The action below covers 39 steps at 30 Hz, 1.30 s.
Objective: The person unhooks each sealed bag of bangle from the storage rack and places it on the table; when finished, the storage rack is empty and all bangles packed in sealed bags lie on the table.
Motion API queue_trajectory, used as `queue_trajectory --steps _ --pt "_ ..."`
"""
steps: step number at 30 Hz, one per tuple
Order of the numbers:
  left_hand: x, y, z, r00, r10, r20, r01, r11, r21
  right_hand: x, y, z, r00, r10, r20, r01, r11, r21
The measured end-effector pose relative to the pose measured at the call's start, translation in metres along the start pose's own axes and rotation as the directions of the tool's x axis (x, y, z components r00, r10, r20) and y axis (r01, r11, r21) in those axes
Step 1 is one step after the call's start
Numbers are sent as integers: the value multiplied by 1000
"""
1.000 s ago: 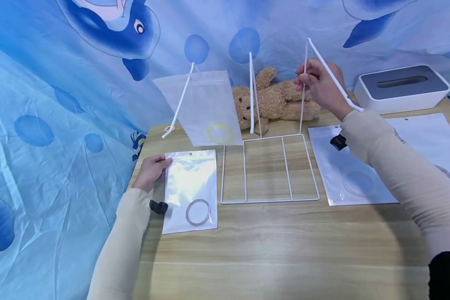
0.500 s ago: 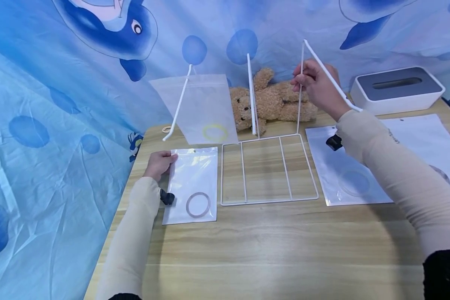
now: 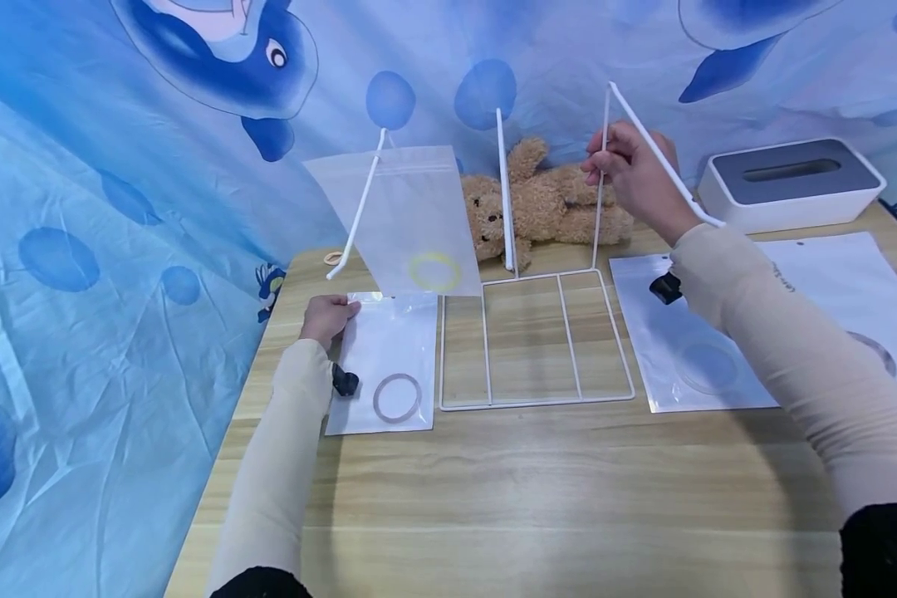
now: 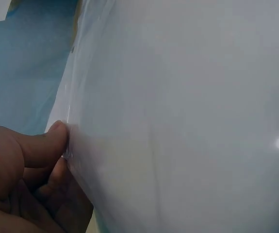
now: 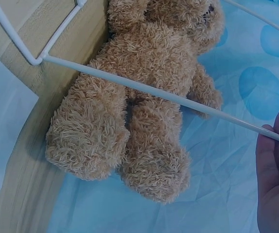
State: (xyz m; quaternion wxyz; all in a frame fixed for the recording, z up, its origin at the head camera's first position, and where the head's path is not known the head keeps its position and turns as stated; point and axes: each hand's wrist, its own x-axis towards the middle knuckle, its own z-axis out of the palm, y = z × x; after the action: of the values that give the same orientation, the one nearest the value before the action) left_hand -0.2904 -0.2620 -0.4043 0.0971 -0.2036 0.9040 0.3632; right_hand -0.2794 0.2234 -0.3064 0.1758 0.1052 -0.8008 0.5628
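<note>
My left hand (image 3: 327, 318) pinches the upper left edge of a white zip bag (image 3: 377, 345) between thumb and fingers, left of the wire rack. A pinkish ring (image 3: 397, 399) shows near the bag's lower end. Up close in the left wrist view, the bag (image 4: 178, 97) fills most of the picture. With its fingertips, my right hand (image 3: 639, 178) holds the right upright of the white wire rack (image 3: 538, 404); that rod (image 5: 154, 91) crosses the right wrist view. From the rack's left arm hangs a translucent zip bag (image 3: 411, 208) with a yellow ring (image 3: 435, 272) in it.
Behind the rack lies a brown teddy bear (image 3: 568, 208). A white tissue box (image 3: 792, 191) with a grey top stands at the back right. More flat white bags (image 3: 658, 332) with rings lie on the wooden table (image 3: 523, 507), partly under the right forearm. Blue curtains surround the table.
My left hand has moved away from me and a little right, taking the zip bag with it; the bag's near edge has shifted up the view. The right hand keeps its hold on the rack.
</note>
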Motion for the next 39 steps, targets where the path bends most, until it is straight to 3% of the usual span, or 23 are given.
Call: queue_trajectory --steps 5,10,16,20,32,39 --pt "0 2 0 1000 5 -30 -4 1000 18 0 2 1 1000 -9 1 9 1000 -4" --pt "-5 7 -3 1000 -5 0 5 998 60 -1 4 -2 999 -36 -1 36 999 -24" --pt "-11 8 -9 996 -86 38 84 995 60 -1 1 -1 999 -51 -13 51 999 -16" --pt "-12 5 -10 993 -105 59 102 993 57 -2 2 -1 999 -32 -3 32 999 -5" --pt "-16 0 -12 991 -110 71 109 994 27 -1 2 2 1000 -23 -5 23 1000 -19" --pt "-22 -4 -13 992 -60 108 55 997 49 -2 4 -1 1000 -5 2 5 1000 -1"
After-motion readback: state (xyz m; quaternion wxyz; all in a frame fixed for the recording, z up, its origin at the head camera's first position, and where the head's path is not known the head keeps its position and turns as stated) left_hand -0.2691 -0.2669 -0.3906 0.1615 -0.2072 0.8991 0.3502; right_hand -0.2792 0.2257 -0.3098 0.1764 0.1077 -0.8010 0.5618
